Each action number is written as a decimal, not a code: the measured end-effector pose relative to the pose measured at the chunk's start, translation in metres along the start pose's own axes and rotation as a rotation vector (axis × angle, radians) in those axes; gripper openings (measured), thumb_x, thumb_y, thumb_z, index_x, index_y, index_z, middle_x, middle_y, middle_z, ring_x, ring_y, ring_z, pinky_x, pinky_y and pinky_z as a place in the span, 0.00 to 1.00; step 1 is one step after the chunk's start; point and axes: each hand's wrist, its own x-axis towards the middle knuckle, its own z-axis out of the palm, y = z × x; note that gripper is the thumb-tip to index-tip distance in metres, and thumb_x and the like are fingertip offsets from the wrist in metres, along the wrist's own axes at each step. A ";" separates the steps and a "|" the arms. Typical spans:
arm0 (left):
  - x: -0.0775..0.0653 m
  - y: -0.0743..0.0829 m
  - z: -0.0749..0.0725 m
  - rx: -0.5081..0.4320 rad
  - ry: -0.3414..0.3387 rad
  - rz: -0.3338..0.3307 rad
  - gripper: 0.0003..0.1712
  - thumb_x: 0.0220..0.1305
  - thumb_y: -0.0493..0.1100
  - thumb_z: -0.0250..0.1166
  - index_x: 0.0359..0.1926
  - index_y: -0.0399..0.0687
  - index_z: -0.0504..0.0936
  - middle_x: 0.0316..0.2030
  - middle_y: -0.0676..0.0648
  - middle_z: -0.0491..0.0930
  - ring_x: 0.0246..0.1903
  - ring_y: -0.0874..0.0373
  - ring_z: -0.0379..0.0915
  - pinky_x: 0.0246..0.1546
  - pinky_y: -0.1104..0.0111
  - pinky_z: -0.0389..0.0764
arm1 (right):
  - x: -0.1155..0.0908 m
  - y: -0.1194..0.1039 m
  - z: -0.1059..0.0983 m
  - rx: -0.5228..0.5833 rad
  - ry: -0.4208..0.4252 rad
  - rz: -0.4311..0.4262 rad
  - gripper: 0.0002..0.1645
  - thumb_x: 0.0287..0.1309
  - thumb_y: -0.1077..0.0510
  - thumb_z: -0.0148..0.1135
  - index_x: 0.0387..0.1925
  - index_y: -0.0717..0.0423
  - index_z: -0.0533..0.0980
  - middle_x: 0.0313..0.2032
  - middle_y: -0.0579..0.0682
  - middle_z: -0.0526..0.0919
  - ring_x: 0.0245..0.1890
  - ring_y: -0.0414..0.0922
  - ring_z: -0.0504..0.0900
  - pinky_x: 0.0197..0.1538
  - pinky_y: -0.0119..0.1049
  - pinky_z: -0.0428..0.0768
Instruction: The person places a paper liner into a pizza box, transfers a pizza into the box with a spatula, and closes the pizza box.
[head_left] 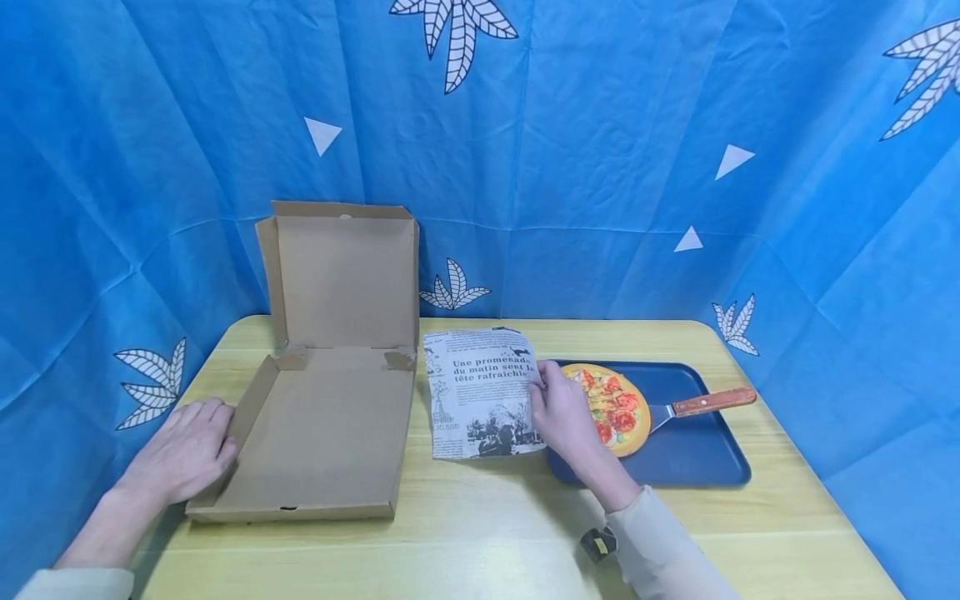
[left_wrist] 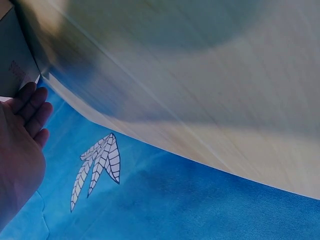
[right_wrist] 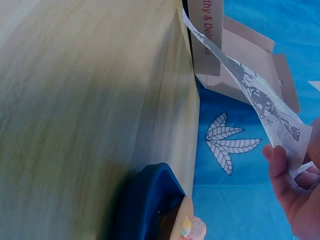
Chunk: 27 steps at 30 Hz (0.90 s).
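My right hand (head_left: 564, 410) pinches a sheet of newsprint-patterned paper (head_left: 483, 400) by its right edge, between thumb and fingers. The paper hangs over the table, between an unfolded cardboard pizza box (head_left: 330, 425) and a blue tray (head_left: 697, 454). In the right wrist view the same paper (right_wrist: 260, 92) is seen nearly edge-on. My left hand (head_left: 183, 446) rests at the left wall of the box, its thumb by the top edge. From the left wrist, the left hand's fingers (left_wrist: 35, 107) look loosely extended beside the box's outer side (left_wrist: 17, 55).
A pizza (head_left: 618, 408) lies on the tray, partly behind my right hand. The metal blade of a wooden-handled server (head_left: 712, 402) reaches its right side. The box lid (head_left: 345, 279) stands upright at the back. Blue patterned cloth (head_left: 525, 167) hangs around the wooden table (head_left: 465, 542).
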 end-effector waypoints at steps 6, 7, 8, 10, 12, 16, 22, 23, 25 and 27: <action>0.000 0.000 -0.001 -0.002 -0.011 -0.004 0.13 0.59 0.39 0.62 0.40 0.33 0.74 0.35 0.41 0.73 0.38 0.42 0.71 0.43 0.46 0.72 | 0.002 -0.004 -0.001 0.020 -0.014 0.018 0.16 0.67 0.68 0.62 0.55 0.68 0.75 0.44 0.62 0.88 0.34 0.51 0.88 0.33 0.34 0.86; 0.001 0.000 -0.001 -0.003 -0.013 -0.005 0.13 0.59 0.39 0.61 0.40 0.33 0.74 0.35 0.41 0.73 0.38 0.42 0.71 0.44 0.46 0.72 | 0.002 -0.005 -0.001 0.022 -0.014 0.017 0.16 0.67 0.68 0.62 0.55 0.68 0.75 0.44 0.62 0.88 0.35 0.51 0.89 0.34 0.35 0.87; 0.001 0.000 -0.001 -0.003 -0.015 -0.006 0.13 0.59 0.39 0.61 0.40 0.33 0.74 0.35 0.41 0.73 0.38 0.42 0.71 0.44 0.46 0.72 | 0.002 -0.005 -0.002 0.023 -0.014 0.018 0.16 0.67 0.68 0.62 0.55 0.68 0.75 0.44 0.62 0.88 0.35 0.51 0.89 0.34 0.35 0.87; 0.001 0.000 -0.001 -0.005 -0.015 -0.007 0.13 0.59 0.39 0.61 0.40 0.33 0.75 0.35 0.41 0.73 0.38 0.41 0.71 0.44 0.46 0.72 | 0.002 -0.005 -0.002 0.025 -0.012 0.016 0.16 0.67 0.68 0.62 0.55 0.68 0.75 0.44 0.62 0.88 0.35 0.51 0.89 0.35 0.35 0.87; 0.001 0.000 -0.001 -0.006 -0.013 -0.007 0.12 0.59 0.39 0.61 0.40 0.34 0.75 0.35 0.41 0.73 0.38 0.41 0.71 0.44 0.46 0.72 | 0.002 -0.006 -0.002 0.025 -0.011 0.017 0.16 0.67 0.68 0.62 0.55 0.68 0.75 0.44 0.62 0.88 0.35 0.51 0.89 0.34 0.34 0.87; 0.002 0.000 -0.002 -0.010 -0.012 -0.009 0.12 0.59 0.39 0.61 0.40 0.34 0.75 0.35 0.41 0.74 0.38 0.41 0.72 0.44 0.45 0.72 | 0.003 -0.007 -0.002 0.021 -0.006 0.016 0.16 0.67 0.68 0.62 0.55 0.67 0.76 0.43 0.62 0.88 0.34 0.51 0.88 0.33 0.35 0.86; 0.001 0.000 -0.002 -0.006 -0.013 -0.010 0.12 0.59 0.39 0.62 0.40 0.34 0.75 0.35 0.42 0.74 0.37 0.42 0.72 0.43 0.46 0.72 | 0.005 -0.009 -0.002 0.015 0.007 -0.001 0.15 0.67 0.67 0.62 0.54 0.66 0.76 0.41 0.60 0.88 0.31 0.49 0.87 0.33 0.38 0.86; 0.001 0.001 -0.002 -0.005 -0.014 -0.011 0.12 0.59 0.39 0.62 0.40 0.34 0.75 0.35 0.42 0.74 0.37 0.42 0.72 0.43 0.46 0.72 | 0.005 -0.009 -0.002 0.016 0.008 -0.005 0.15 0.67 0.67 0.62 0.53 0.66 0.76 0.41 0.60 0.88 0.30 0.49 0.87 0.32 0.38 0.86; 0.001 0.001 -0.002 -0.005 -0.018 -0.014 0.12 0.59 0.39 0.61 0.40 0.34 0.75 0.35 0.42 0.73 0.37 0.42 0.71 0.42 0.46 0.72 | 0.005 -0.010 -0.002 0.016 0.010 -0.009 0.15 0.67 0.67 0.62 0.53 0.67 0.76 0.40 0.60 0.88 0.30 0.48 0.87 0.31 0.37 0.85; 0.001 0.001 -0.002 -0.006 -0.020 -0.016 0.12 0.59 0.39 0.61 0.40 0.34 0.75 0.35 0.42 0.73 0.37 0.42 0.71 0.43 0.46 0.72 | 0.006 -0.011 -0.002 0.016 0.011 -0.013 0.14 0.67 0.67 0.62 0.53 0.67 0.76 0.40 0.60 0.88 0.30 0.49 0.87 0.32 0.38 0.86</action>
